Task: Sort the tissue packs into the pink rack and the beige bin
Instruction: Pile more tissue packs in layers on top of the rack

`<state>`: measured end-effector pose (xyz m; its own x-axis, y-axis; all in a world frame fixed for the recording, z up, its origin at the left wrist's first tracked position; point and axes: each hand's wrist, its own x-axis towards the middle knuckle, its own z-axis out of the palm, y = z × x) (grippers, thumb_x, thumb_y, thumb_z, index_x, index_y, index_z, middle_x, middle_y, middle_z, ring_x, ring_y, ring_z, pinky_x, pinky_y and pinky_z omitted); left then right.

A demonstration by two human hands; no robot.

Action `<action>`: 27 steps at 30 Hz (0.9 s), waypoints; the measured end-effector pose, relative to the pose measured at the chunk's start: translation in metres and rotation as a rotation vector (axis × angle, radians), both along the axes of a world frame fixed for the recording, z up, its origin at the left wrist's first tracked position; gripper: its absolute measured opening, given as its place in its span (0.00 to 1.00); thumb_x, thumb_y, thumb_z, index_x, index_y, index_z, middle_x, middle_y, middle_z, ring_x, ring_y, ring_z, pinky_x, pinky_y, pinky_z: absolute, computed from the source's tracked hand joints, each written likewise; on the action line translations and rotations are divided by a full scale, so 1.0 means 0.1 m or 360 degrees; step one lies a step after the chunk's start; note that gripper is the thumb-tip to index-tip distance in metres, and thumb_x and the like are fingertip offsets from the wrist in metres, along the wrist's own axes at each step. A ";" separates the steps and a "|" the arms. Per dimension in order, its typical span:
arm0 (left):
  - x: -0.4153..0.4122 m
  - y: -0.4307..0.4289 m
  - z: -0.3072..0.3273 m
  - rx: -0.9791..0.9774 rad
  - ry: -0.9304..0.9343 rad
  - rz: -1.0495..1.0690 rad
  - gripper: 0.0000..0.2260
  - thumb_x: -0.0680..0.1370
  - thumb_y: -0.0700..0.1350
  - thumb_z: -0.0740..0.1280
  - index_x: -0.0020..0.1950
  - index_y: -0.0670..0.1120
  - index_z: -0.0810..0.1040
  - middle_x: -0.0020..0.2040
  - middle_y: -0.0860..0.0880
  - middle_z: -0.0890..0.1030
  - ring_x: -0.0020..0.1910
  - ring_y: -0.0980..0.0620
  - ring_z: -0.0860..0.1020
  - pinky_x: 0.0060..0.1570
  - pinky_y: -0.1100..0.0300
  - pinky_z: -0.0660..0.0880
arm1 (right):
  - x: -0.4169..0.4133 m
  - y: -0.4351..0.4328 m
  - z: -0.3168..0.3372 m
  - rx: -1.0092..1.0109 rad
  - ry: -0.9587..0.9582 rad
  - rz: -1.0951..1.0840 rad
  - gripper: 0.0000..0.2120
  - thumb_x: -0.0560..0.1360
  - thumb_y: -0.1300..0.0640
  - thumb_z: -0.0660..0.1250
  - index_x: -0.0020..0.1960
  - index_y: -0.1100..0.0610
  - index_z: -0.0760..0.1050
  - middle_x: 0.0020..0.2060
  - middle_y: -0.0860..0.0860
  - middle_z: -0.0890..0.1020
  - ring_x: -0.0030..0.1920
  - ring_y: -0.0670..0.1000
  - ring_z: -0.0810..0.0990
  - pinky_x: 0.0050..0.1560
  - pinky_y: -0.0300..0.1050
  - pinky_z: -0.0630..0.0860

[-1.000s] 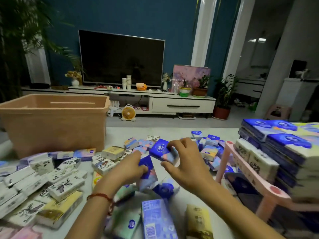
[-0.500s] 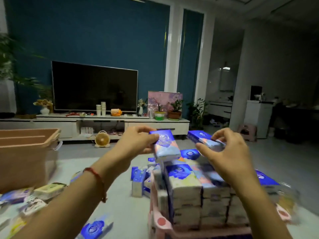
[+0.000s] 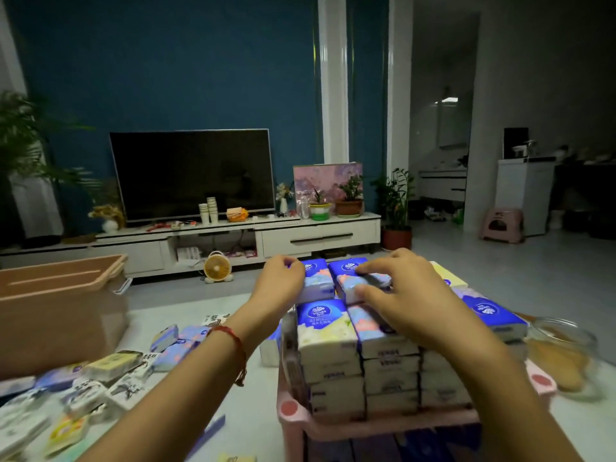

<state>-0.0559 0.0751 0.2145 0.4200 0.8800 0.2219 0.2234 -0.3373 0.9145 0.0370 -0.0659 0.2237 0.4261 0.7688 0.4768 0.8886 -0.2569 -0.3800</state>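
Gripping blue pack [image 3: 318,281] in curled left hand [image 3: 279,288], right hand [image 3: 405,300] pinching neighbouring pack [image 3: 346,282], atop pink rack [image 3: 400,425]

The room is dim. A deep blue wall [image 3: 200,61] fills the back, with a dark television [image 3: 191,175] against it on a long, low white cabinet [image 3: 300,238]. On the cabinet stand stacked paper cups [image 3: 208,211], a small white vase [image 3: 283,205], a pink picture [image 3: 328,178] leaning on the wall, and two potted plants [image 3: 348,201]. A small yellow fan [image 3: 217,268] sits on the pale grey floor [image 3: 500,271] below. White pillars [image 3: 333,78] rise right of the television, a taller floor plant [image 3: 395,208] beside them. A leafy plant [image 3: 23,138] stands far left. Through a doorway a ceiling light [image 3: 446,101] glows; a pink stool [image 3: 501,225] stands by a white cupboard [image 3: 525,191].
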 end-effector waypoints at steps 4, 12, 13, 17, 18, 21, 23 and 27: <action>0.04 -0.03 0.00 -0.0031 0.0051 -0.0016 0.05 0.81 0.45 0.56 0.54 0.46 0.69 0.52 0.47 0.74 0.47 0.53 0.74 0.31 0.65 0.68 | 0.00 0.04 -0.08 0.0137 -0.0012 -0.0043 0.15 0.74 0.47 0.65 0.60 0.49 0.76 0.55 0.51 0.73 0.59 0.52 0.71 0.58 0.44 0.67; 0.05 -0.17 0.08 -0.0042 0.0008 -0.0004 0.10 0.81 0.45 0.56 0.60 0.44 0.71 0.61 0.44 0.75 0.49 0.50 0.74 0.34 0.64 0.68 | -0.02 0.04 -0.08 0.0190 -0.0196 -0.0106 0.18 0.76 0.47 0.63 0.64 0.50 0.71 0.59 0.52 0.72 0.61 0.53 0.66 0.60 0.45 0.63; 0.05 -0.19 0.09 -0.0066 -0.0006 -0.0025 0.13 0.81 0.47 0.55 0.62 0.44 0.70 0.63 0.45 0.74 0.52 0.49 0.74 0.37 0.64 0.69 | -0.03 0.04 -0.07 0.0229 -0.0199 -0.0111 0.19 0.76 0.48 0.63 0.65 0.50 0.71 0.60 0.52 0.72 0.61 0.53 0.66 0.59 0.44 0.63; -0.22 -0.18 0.08 -0.0273 -0.0202 -0.0149 0.21 0.81 0.56 0.52 0.70 0.46 0.65 0.69 0.46 0.69 0.63 0.48 0.70 0.55 0.57 0.67 | -0.19 -0.01 0.03 0.0702 -0.0170 0.0076 0.10 0.75 0.56 0.65 0.56 0.54 0.77 0.53 0.52 0.77 0.55 0.52 0.73 0.55 0.44 0.69; -0.36 -0.14 0.01 -0.0313 -0.0225 -0.0160 0.23 0.81 0.57 0.51 0.71 0.47 0.64 0.70 0.46 0.68 0.65 0.49 0.68 0.58 0.54 0.66 | -0.28 -0.02 0.05 0.0866 -0.0143 0.0205 0.07 0.75 0.58 0.65 0.52 0.54 0.78 0.48 0.51 0.79 0.50 0.50 0.76 0.52 0.42 0.72; -0.91 -0.02 -0.37 -0.0398 -0.0295 -0.0030 0.19 0.80 0.56 0.53 0.63 0.46 0.72 0.59 0.46 0.75 0.59 0.50 0.71 0.57 0.53 0.68 | -0.66 -0.08 0.07 0.1182 0.0001 0.0653 0.07 0.74 0.61 0.63 0.45 0.52 0.77 0.37 0.47 0.80 0.38 0.45 0.77 0.38 0.35 0.73; -1.30 0.07 -0.65 -0.0351 -0.0412 0.0192 0.10 0.80 0.48 0.57 0.51 0.46 0.76 0.49 0.47 0.78 0.52 0.49 0.75 0.48 0.56 0.71 | -0.94 -0.03 0.00 0.1169 0.0082 0.0928 0.07 0.74 0.60 0.61 0.45 0.50 0.75 0.35 0.45 0.79 0.36 0.45 0.77 0.34 0.34 0.72; -2.01 0.29 -1.31 -0.0036 -0.0163 0.0701 0.09 0.77 0.32 0.60 0.49 0.40 0.79 0.44 0.47 0.79 0.45 0.48 0.78 0.35 0.72 0.71 | -1.36 0.44 -0.45 0.0535 0.0037 0.1142 0.13 0.71 0.57 0.54 0.48 0.51 0.76 0.39 0.43 0.78 0.41 0.42 0.74 0.41 0.33 0.69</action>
<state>-0.2572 0.1038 0.0834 -0.0187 0.9750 0.2214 0.2494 -0.2099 0.9454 -0.0994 -0.0218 0.1789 -0.1066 0.6761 0.7291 0.7846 0.5076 -0.3559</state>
